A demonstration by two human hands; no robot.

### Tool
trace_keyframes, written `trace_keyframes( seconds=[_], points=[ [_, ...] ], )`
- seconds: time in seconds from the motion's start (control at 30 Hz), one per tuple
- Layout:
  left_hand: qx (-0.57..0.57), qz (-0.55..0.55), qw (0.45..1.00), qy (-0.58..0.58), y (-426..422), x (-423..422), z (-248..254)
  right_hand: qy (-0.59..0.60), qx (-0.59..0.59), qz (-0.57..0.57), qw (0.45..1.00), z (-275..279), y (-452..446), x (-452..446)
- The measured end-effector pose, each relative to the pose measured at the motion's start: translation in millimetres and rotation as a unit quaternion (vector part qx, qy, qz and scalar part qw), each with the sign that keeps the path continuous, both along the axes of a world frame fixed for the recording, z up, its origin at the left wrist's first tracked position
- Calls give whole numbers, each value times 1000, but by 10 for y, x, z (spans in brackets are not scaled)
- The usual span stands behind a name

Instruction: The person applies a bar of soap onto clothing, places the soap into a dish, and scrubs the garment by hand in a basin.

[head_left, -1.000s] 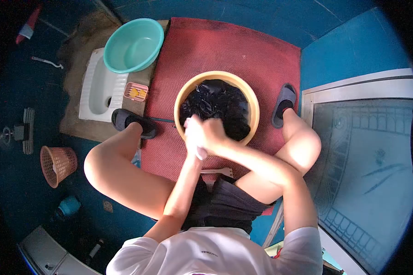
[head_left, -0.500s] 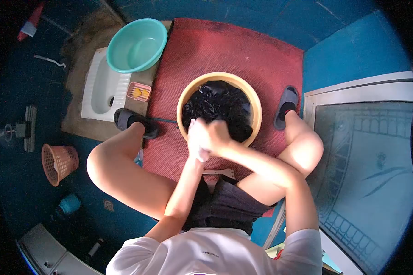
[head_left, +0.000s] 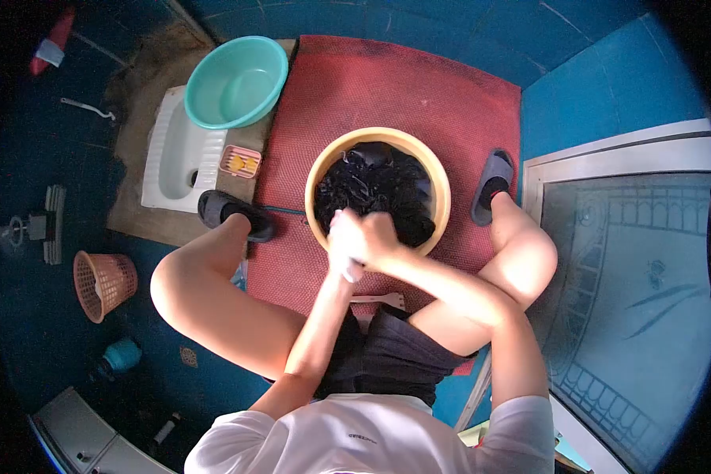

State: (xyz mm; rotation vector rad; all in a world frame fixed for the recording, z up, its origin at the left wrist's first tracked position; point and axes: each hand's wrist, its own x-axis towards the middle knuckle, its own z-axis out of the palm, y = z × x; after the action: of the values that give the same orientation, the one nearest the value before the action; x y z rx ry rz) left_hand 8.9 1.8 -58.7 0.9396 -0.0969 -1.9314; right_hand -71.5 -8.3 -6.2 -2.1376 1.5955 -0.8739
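My left hand and my right hand are pressed together over the near rim of a yellow basin. Both hands are closed around a small whitish piece of what looks like wet cloth, which shows at my left wrist. Most of it is hidden by my fingers, and the hands are slightly blurred. Dark wet clothes fill the basin just beyond my fingertips.
A red mat lies under the basin. At the left are a teal basin, a squat toilet, a pink soap dish and a pink basket. My slippered feet flank the yellow basin. A glass door stands right.
My hands stay clasped together with only a slight shift at the basin's near rim. The whole view has moved a little; the basin and clothes look the same.
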Motion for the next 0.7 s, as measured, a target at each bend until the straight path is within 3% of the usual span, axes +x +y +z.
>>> trace_keyframes(
  seconds=[0.03,0.1,0.17,0.23,0.3,0.33,0.37,0.4,0.43,0.5,0.53,0.57,0.63,0.7],
  points=[
    [93,29,991,-88,-49,-162,432,13,42,-19,999,-17,-160,-96],
    [52,14,998,-42,-55,-135,536,-55,201,-133,969,186,-304,-141],
    [51,34,998,2,-107,-52,690,-133,289,-159,935,272,-338,-161],
    [41,68,997,-4,-108,23,811,-287,235,-107,922,41,-318,-281],
    [23,106,994,24,-159,133,718,-375,416,-63,826,173,-365,-468],
    [7,114,993,25,-222,77,1123,-363,464,-10,808,287,-361,-545],
    [66,135,988,31,-263,127,1050,-348,509,42,786,337,-351,-639],
    [56,141,988,29,-249,141,1002,-347,571,107,736,-36,-368,-784],
    [46,148,988,27,-246,148,1014,-344,570,69,743,-48,-306,-781],
    [17,137,990,40,-232,187,926,-307,495,130,802,-122,-286,-650],
    [-13,124,991,50,-227,204,881,-375,496,152,768,290,-301,-565],
    [-13,125,991,50,-222,216,853,-374,497,153,767,271,-300,-527],
    [-42,140,989,-18,-220,202,846,-415,400,115,809,263,-284,-498],
    [-16,141,990,-15,-248,197,889,-425,360,133,820,335,-265,-502]
  ],
)
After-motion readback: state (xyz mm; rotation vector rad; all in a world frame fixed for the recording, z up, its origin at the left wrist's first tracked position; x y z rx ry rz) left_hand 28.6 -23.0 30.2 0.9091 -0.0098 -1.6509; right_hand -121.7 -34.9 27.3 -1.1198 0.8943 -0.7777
